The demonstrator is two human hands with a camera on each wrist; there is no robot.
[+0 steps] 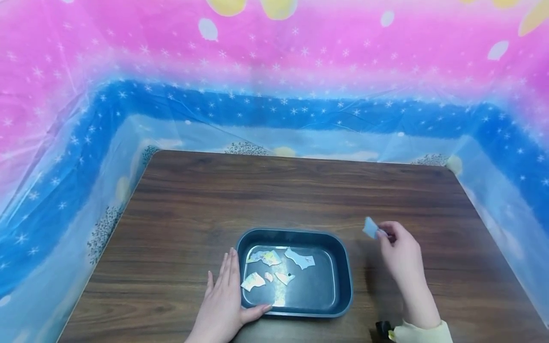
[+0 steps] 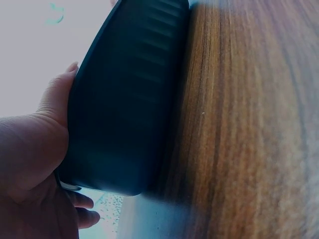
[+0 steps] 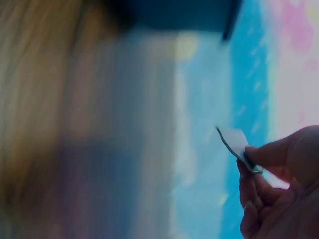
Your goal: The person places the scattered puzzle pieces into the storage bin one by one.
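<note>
A dark blue-grey rectangular tray [image 1: 339, 312] stands on the table with several flat, printed, irregular pieces in it, among them a light-blue piece [image 1: 301, 259] and a patterned piece [image 1: 254, 281]. My left hand [image 1: 225, 295] rests against the tray's left side, fingers straight, with the thumb over the near rim. In the left wrist view that hand [image 2: 35, 149] touches the tray's outer wall [image 2: 119, 109]. To the right of the tray, my right hand [image 1: 403, 252] pinches a flat light-blue piece [image 1: 370, 227] above the table; the right wrist view shows it edge-on [image 3: 234, 142].
The brown wood-grain table [image 1: 300, 190] extends beyond the tray on all sides. A pink and blue patterned cloth [image 1: 274, 71] hangs round its back and sides. A small black object [image 1: 383, 328] is beside the right sleeve [image 1: 422, 333].
</note>
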